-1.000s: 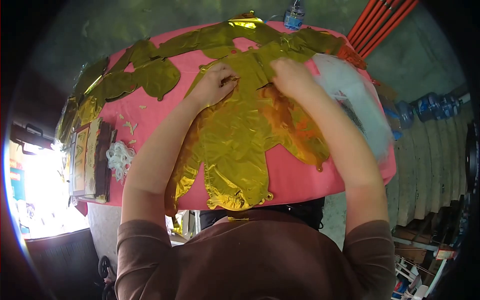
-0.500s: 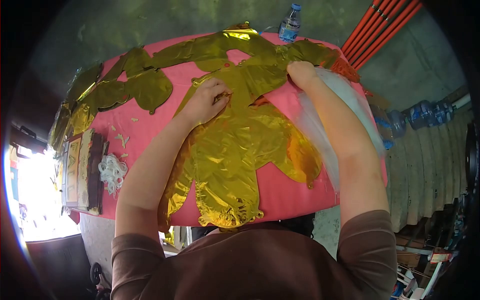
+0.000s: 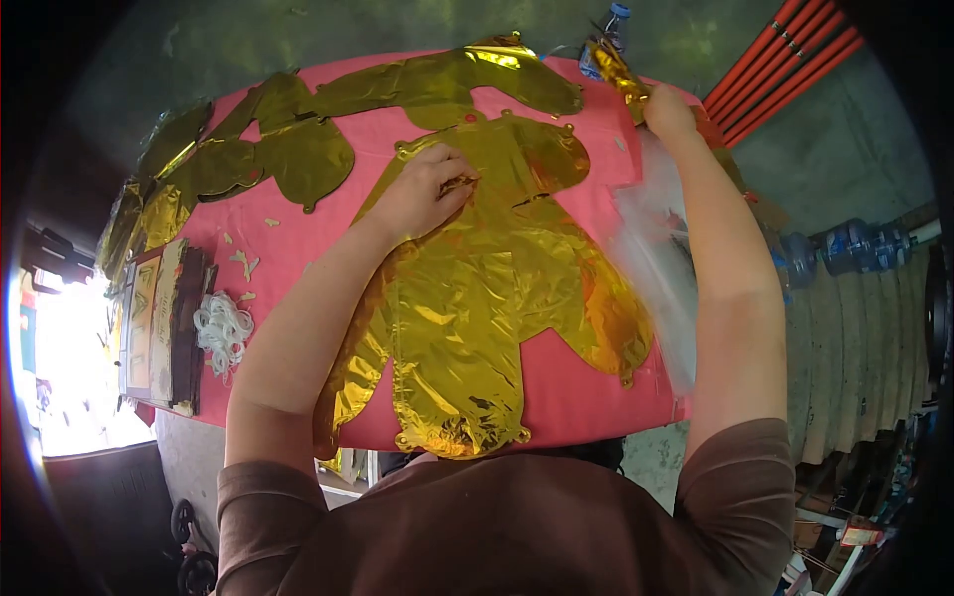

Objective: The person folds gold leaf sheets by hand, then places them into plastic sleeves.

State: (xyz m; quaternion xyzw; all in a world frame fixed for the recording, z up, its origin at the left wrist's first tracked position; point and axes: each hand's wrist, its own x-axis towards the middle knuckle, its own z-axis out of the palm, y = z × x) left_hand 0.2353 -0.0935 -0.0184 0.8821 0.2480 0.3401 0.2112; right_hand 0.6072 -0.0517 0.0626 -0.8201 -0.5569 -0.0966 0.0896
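In the head view, one large gold foil shape (image 3: 457,318) spread from the table's (image 3: 571,407) centre to six o'clock. At eleven, the left hand's (image 3: 432,194) fingers pinched it; at one, the right hand's (image 3: 671,111) gripped one smaller foil piece (image 3: 623,76) beside one bottle (image 3: 616,32).

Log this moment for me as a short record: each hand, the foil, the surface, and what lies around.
Left hand: fingertips on the large gold foil sheet, grip unclear; hand
Right hand: out at the far right, holding a small gold foil piece; hand
Main item: large gold foil sheet, spread flat
Surface: pink-covered table
Left side: white bands in a heap, beside a box-like stack
Right side: clear plastic
Beyond right hand: bottle, partly hidden by foil; orange-red poles
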